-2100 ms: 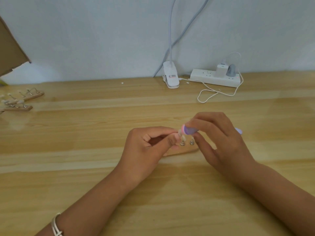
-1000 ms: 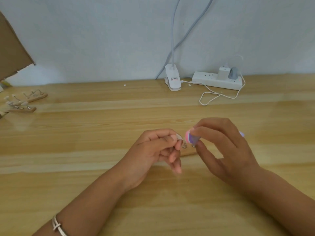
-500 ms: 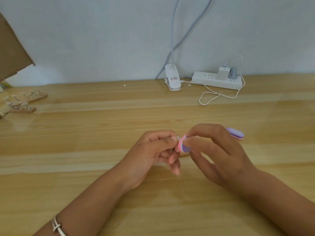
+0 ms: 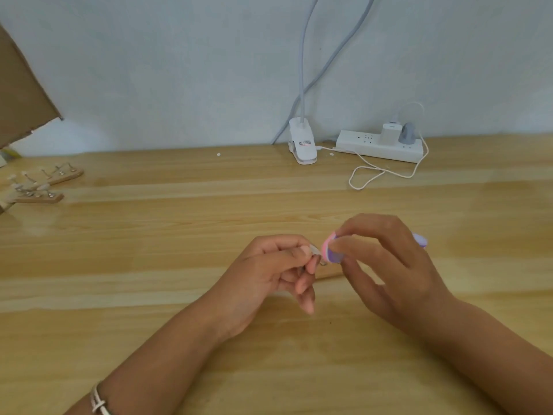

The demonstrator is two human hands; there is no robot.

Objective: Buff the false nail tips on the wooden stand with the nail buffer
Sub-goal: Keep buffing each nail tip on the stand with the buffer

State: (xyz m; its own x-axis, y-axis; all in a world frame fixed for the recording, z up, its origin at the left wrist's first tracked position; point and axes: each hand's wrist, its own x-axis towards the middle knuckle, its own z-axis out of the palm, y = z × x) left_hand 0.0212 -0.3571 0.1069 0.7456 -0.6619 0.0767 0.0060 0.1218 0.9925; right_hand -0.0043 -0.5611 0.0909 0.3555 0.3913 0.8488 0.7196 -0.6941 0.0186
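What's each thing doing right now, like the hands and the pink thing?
Left hand, pinching a nail tip.
Right hand, gripping the buffer.
Buffer, end right at that tip.
Stand, lying flat, mostly hidden.
Charger, plugged into the strip.
Spare stands, lying far left.
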